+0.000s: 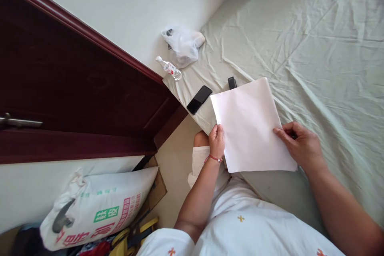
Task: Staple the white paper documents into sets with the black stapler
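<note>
A stack of blank white paper (252, 128) is held up over my lap and the edge of the bed. My left hand (216, 141), with a red string bracelet at the wrist, grips its left edge, fingers closed. On the opposite side, my right hand (301, 144) pinches the right edge between thumb and fingers. Just beyond the paper's top edge lies a black stapler-like object (232, 83), partly covered by it. A black phone (199, 99) rests on the sheet to the left of the paper.
A pale green sheet (327, 56) covers the bed. Near its far left corner are a clear bottle (169, 68) and a white plastic bag (183, 44). A dark red door (75, 76) stands at left, with a printed white sack (102, 208) below it.
</note>
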`<action>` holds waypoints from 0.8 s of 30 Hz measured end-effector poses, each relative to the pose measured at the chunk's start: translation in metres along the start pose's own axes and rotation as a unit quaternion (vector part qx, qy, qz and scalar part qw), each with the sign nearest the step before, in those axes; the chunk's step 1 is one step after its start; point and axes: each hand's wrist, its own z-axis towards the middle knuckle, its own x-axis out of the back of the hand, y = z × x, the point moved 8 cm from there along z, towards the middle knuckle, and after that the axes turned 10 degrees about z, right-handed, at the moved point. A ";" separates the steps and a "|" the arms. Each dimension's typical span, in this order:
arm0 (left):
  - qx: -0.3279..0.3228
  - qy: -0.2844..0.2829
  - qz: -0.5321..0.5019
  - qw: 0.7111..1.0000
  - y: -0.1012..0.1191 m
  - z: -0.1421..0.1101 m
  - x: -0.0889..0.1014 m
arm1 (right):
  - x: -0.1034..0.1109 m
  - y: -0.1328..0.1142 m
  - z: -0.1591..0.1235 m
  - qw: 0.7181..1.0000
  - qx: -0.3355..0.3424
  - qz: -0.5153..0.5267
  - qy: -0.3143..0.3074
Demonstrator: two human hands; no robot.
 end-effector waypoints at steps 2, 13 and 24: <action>0.005 -0.017 -0.004 1.000 -0.001 -0.001 -0.001 | 0.000 0.004 0.001 1.000 -0.016 -0.014 -0.012; 0.012 -0.116 0.073 0.990 0.002 0.006 -0.004 | 0.014 -0.001 0.004 1.000 -0.008 -0.023 0.013; 0.107 -0.075 -0.134 0.982 -0.007 0.008 -0.003 | 0.007 0.000 0.006 0.999 -0.018 -0.010 -0.025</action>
